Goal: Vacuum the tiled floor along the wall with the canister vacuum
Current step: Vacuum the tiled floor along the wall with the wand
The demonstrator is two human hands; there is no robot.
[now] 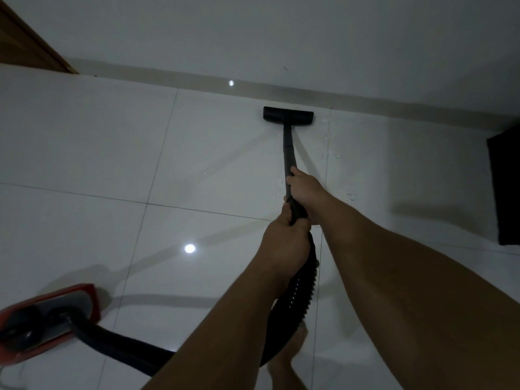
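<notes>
The black floor nozzle (pixel 287 117) lies flat on the glossy white tiled floor (pixel 197 153), close to the skirting of the white wall (pixel 281 38). A black wand (pixel 288 150) runs back from it to my hands. My right hand (pixel 306 190) grips the wand further forward. My left hand (pixel 284 243) holds the handle just behind, where the ribbed black hose (pixel 301 294) begins. The hose loops down and left to the red canister vacuum (pixel 47 319) at the lower left.
A wooden door frame (pixel 31 43) stands at the upper left. A dark mat or furniture edge (pixel 506 187) sits at the right. Pale specks lie on the tiles right of the wand. My bare foot (pixel 287 361) shows below the hose.
</notes>
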